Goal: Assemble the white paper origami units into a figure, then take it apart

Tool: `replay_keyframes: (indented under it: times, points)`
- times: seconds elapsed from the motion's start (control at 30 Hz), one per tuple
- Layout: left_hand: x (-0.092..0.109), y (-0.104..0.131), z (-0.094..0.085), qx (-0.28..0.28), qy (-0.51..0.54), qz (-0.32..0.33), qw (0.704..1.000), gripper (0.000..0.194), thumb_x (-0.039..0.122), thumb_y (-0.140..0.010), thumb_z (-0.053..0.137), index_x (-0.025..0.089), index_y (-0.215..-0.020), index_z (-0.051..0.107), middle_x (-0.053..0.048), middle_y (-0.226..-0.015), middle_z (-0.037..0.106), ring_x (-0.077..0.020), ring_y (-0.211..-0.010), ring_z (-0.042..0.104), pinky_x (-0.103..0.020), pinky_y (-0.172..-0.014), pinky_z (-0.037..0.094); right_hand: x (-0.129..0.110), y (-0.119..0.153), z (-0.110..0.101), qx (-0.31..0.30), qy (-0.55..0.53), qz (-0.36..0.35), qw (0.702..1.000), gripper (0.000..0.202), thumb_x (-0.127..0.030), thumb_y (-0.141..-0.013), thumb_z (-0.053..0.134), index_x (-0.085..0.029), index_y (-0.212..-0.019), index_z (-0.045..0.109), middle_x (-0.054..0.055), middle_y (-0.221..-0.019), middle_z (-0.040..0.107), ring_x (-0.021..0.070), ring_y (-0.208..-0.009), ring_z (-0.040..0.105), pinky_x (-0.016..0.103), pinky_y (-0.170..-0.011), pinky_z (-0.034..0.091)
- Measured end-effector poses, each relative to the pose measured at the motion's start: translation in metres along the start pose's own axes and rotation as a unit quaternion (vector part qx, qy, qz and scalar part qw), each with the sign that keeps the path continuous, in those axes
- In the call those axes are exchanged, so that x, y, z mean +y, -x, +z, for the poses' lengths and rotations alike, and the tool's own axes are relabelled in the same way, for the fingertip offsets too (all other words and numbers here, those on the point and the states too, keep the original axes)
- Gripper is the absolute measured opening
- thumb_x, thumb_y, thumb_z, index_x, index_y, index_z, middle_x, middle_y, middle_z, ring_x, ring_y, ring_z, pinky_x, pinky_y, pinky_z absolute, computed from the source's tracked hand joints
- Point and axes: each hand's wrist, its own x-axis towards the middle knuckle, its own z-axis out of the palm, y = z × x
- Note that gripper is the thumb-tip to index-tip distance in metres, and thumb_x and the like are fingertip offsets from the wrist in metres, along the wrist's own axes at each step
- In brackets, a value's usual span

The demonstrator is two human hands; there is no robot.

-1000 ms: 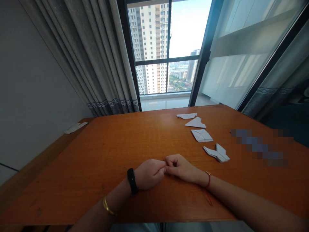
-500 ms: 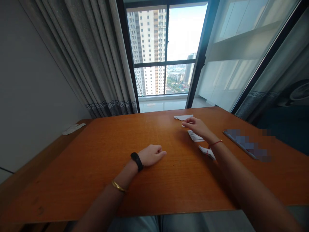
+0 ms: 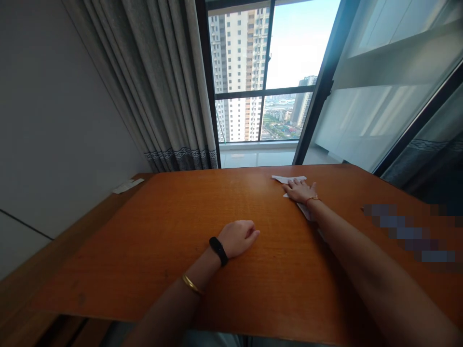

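My right hand [image 3: 299, 191] lies palm down with its fingers spread over a small white piece of folded paper [image 3: 285, 195], mostly hidden beneath it. The fingertips reach the near edge of another white paper [image 3: 280, 179] farther back. Nearer to me, a third white paper [image 3: 304, 211] shows partly beside my right wrist. A fourth piece is almost covered by the forearm. Curled into a loose fist, my left hand [image 3: 237, 238] rests on the table with nothing visible in it. A black band and a gold bangle are on that arm.
The orange-brown wooden table [image 3: 144, 270] fills the lower view. A blurred, pixelated flat item [image 3: 408, 233] lies at the right. At the far left, a whitish strip [image 3: 128, 186] lies on a lower ledge by the wall. Grey curtains [image 3: 173, 96] and a window stand behind.
My right hand has gone from a pinch at the small paper to lying flat with spread fingers over it. My left hand stays in a fist. The view has turned slightly left.
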Motion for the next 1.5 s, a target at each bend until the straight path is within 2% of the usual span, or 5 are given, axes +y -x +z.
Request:
replay_keyframes:
  times: [0.33, 0.6, 0.87, 1.2, 1.5]
  points:
    - [-0.012, -0.001, 0.005, 0.143, -0.068, -0.072, 0.985, 0.036, 0.044, -0.08, 0.058, 0.018, -0.103, 0.051, -0.009, -0.112, 0.052, -0.0241, -0.107, 0.047, -0.04, -0.095, 0.037, -0.083, 0.113, 0.007, -0.085, -0.119, -0.268, 0.952, 0.057, -0.06, -0.092, 0.02, -0.035, -0.139, 0.037, 0.002, -0.152, 0.025, 0.0334, -0.14, 0.015, 0.069, -0.104, 0.006]
    - [-0.011, 0.0, 0.007, 0.003, -0.014, -0.088, 0.996, 0.088, 0.071, -0.076, 0.046, 0.017, -0.142, 0.024, -0.018, -0.152, 0.019, -0.0351, -0.139, 0.014, -0.061, -0.108, 0.009, -0.017, 0.119, -0.032, -0.032, 0.045, 0.128, 0.99, 0.053, -0.056, -0.079, 0.052, -0.015, -0.11, 0.064, 0.025, -0.112, 0.06, 0.042, -0.107, 0.056, 0.055, -0.084, 0.044]
    - [-0.016, 0.001, 0.016, 0.023, 0.037, -0.008, 0.999, 0.112, 0.059, -0.063, 0.07, 0.018, -0.147, 0.01, -0.018, -0.153, 0.011, -0.0323, -0.142, 0.008, -0.054, -0.112, 0.012, -0.075, 0.136, 0.005, 0.012, -0.205, -0.145, 0.968, 0.081, -0.059, -0.08, 0.053, -0.014, -0.143, 0.028, 0.018, -0.139, 0.042, 0.0285, -0.125, 0.044, 0.039, -0.101, 0.039]
    - [-0.01, -0.003, 0.004, 0.155, 0.171, 0.018, 0.973, 0.085, 0.013, -0.068, 0.071, 0.03, -0.14, 0.029, -0.009, -0.152, 0.013, -0.0254, -0.125, 0.045, -0.043, -0.109, 0.032, 0.073, 0.134, -0.052, -0.184, -0.134, 0.174, 0.958, 0.068, -0.035, -0.043, 0.086, -0.015, -0.103, 0.061, 0.02, -0.097, 0.066, 0.0323, -0.074, 0.065, 0.041, -0.056, 0.053]
    - [-0.024, -0.014, -0.001, 0.277, 0.358, -0.005, 0.892, 0.071, 0.021, -0.082, 0.056, 0.029, -0.14, 0.017, -0.012, -0.149, 0.021, -0.0208, -0.114, 0.057, -0.034, -0.093, 0.05, -0.042, 0.127, 0.004, -0.046, -0.43, -0.035, 0.901, 0.059, -0.029, -0.067, 0.073, -0.016, -0.119, 0.047, 0.009, -0.094, 0.065, 0.0153, -0.063, 0.062, 0.028, -0.053, 0.053]
